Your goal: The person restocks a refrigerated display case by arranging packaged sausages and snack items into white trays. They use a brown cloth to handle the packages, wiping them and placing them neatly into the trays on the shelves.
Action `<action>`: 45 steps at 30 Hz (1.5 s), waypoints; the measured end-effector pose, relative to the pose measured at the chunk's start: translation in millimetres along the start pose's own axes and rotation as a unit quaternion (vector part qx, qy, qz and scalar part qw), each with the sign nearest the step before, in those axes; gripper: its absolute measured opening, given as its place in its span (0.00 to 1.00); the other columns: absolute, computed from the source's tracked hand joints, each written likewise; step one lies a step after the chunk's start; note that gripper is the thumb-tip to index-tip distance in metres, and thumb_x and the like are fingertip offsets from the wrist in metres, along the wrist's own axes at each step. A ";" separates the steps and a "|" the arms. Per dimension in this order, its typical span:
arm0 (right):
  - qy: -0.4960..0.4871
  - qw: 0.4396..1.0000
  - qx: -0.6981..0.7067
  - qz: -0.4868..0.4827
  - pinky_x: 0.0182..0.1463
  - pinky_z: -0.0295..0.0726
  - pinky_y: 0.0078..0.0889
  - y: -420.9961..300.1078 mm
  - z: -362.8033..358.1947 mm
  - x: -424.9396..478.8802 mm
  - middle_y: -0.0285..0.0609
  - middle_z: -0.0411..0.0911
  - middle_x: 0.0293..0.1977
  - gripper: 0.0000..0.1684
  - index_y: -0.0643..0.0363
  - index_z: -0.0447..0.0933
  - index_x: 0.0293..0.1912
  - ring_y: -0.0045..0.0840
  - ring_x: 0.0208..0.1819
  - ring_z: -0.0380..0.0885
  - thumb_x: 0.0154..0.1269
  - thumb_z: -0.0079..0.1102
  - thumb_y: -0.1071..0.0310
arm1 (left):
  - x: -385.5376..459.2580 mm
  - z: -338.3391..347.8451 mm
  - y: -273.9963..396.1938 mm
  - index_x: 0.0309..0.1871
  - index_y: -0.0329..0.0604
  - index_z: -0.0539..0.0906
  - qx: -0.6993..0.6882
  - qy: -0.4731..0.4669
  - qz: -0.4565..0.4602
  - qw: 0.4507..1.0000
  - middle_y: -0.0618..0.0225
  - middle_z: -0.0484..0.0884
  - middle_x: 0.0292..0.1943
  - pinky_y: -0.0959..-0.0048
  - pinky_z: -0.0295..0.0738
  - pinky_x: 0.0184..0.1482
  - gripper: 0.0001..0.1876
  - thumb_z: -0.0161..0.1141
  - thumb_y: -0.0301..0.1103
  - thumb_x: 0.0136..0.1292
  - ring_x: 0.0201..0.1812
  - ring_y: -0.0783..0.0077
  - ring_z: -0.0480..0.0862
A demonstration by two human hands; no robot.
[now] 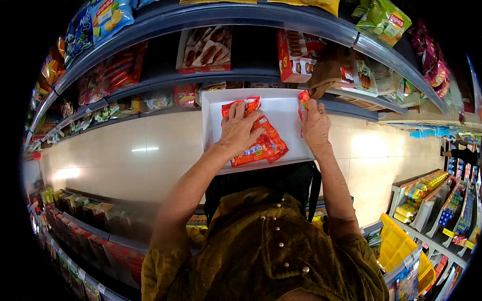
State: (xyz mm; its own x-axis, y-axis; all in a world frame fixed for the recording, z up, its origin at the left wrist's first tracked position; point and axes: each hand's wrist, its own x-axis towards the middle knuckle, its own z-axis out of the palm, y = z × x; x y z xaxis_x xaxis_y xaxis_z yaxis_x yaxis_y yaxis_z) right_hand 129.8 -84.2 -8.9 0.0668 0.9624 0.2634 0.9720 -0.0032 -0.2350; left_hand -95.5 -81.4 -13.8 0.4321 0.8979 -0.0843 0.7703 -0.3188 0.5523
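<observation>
A shallow white cardboard box [284, 145] lies before me, just below the shelf edge. Several red snack packets [276, 140] rest in its left and middle part, partly overlapping. My left hand [241, 126] lies on them with its fingers spread; whether it grips one is hidden. At the box's right wall, my right hand [317, 122] is closed around the edge of a narrow red packet [302, 105]. A brown cloth [324, 75] hangs from the shelf just above my right hand.
Ahead stand shelves with an open box of wrapped sausages [207, 54], a red snack box [293, 69] and chip bags [388, 22]. Tiled floor [162, 150] shows beneath. Stocked shelves and a yellow bin [397, 240] are behind. At far right, part of a person [465, 154] shows.
</observation>
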 end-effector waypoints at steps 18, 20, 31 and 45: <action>0.115 0.985 0.025 -0.128 0.42 0.72 0.46 -24.8 -24.8 -0.9 0.54 0.72 0.37 0.15 0.63 0.71 0.42 0.47 0.38 0.72 0.51 0.56 0.75 | -2.5 -4.2 0.2 0.64 0.57 0.66 0.013 -0.001 -0.006 1.000 0.46 0.57 0.61 0.50 0.61 0.58 0.30 0.59 0.47 0.58 0.62 0.45 0.59; 0.013 0.984 0.138 -0.115 0.43 0.72 0.45 -33.2 -13.6 -5.9 0.54 0.73 0.36 0.15 0.63 0.72 0.42 0.48 0.38 0.73 0.53 0.57 0.72 | -0.5 -2.6 -2.3 0.64 0.57 0.66 0.020 0.009 -0.002 1.000 0.46 0.58 0.60 0.52 0.62 0.59 0.30 0.59 0.46 0.57 0.62 0.45 0.59; -0.235 0.908 0.346 0.034 0.43 0.75 0.32 -65.2 25.8 -2.4 0.54 0.76 0.36 0.19 0.67 0.75 0.41 0.36 0.37 0.77 0.58 0.60 0.60 | 3.1 -11.9 -10.2 0.70 0.54 0.52 -0.039 0.003 -0.067 0.997 0.44 0.58 0.60 0.49 0.63 0.58 0.42 0.61 0.46 0.52 0.62 0.42 0.59; -0.193 0.946 0.252 0.065 0.42 0.74 0.34 -82.9 59.7 -5.0 0.53 0.75 0.31 0.17 0.66 0.76 0.30 0.41 0.36 0.76 0.50 0.65 0.60 | 7.4 -16.4 -12.2 0.63 0.43 0.63 0.036 -0.021 -0.158 0.987 0.44 0.70 0.48 0.51 0.73 0.47 0.30 0.55 0.35 0.55 0.50 0.43 0.73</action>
State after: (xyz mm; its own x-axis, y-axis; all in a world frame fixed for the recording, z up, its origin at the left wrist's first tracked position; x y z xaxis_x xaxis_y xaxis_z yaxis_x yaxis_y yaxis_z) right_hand 35.5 -72.6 -46.6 -0.0040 0.9905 -0.1375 0.7238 -0.0920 -0.6838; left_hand -109.4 -66.0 -7.6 0.1831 0.9433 -0.2768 0.9004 -0.0479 0.4325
